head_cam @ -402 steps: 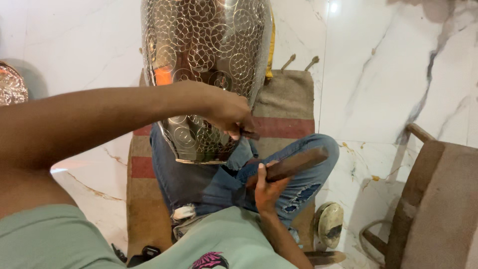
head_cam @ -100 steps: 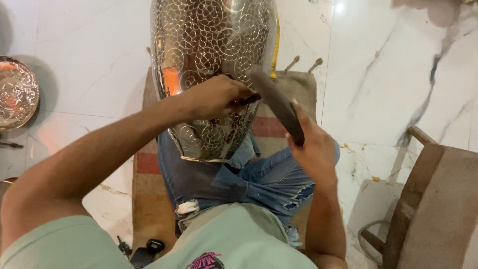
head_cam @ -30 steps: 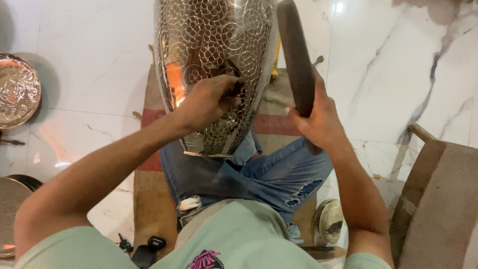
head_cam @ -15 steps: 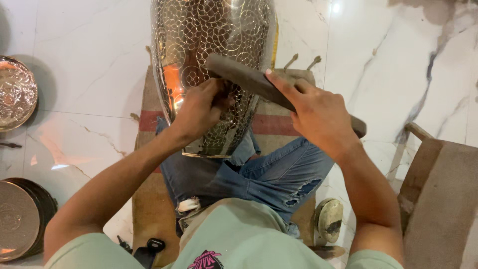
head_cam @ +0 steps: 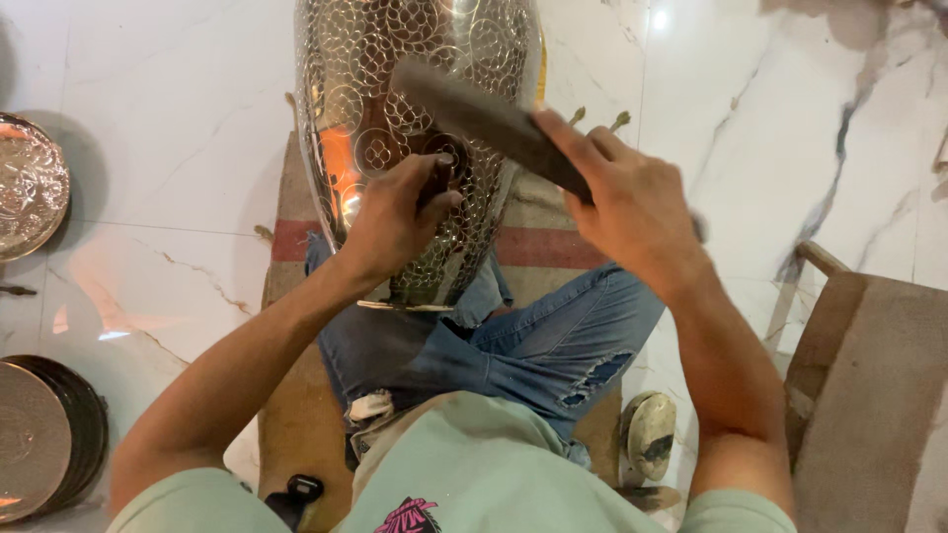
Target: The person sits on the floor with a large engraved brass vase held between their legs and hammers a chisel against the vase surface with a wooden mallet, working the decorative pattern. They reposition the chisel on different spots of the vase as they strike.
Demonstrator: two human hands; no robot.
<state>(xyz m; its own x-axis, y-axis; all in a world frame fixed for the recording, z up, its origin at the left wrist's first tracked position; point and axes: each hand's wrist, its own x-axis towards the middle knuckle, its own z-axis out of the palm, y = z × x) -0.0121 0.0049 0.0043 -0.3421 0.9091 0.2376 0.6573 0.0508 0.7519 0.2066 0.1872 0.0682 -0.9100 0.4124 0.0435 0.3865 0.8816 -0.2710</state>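
A large shiny metal vessel [head_cam: 375, 89] covered in engraved circle patterns lies on a mat, resting against my legs. My left hand [head_cam: 395, 212] presses a small dark punch tool [head_cam: 441, 170] against the vessel's patterned side. A dark wooden mallet bar [head_cam: 484, 123] is gripped in my right hand [head_cam: 632, 202], with its free end lying over the punch's head. I cannot tell whether bar and punch touch.
A woven mat [head_cam: 533, 237] with a red stripe lies under me on the white marble floor. An embossed metal plate [head_cam: 30, 188] is at the left edge, stacked plain plates [head_cam: 39, 439] lower left. A wooden stool [head_cam: 869, 385] stands at right, a sandal [head_cam: 652, 434] beside my knee.
Over the last second the right hand swung the wooden bar down from upright to nearly level above the punch. The left hand kept the punch on the vessel.
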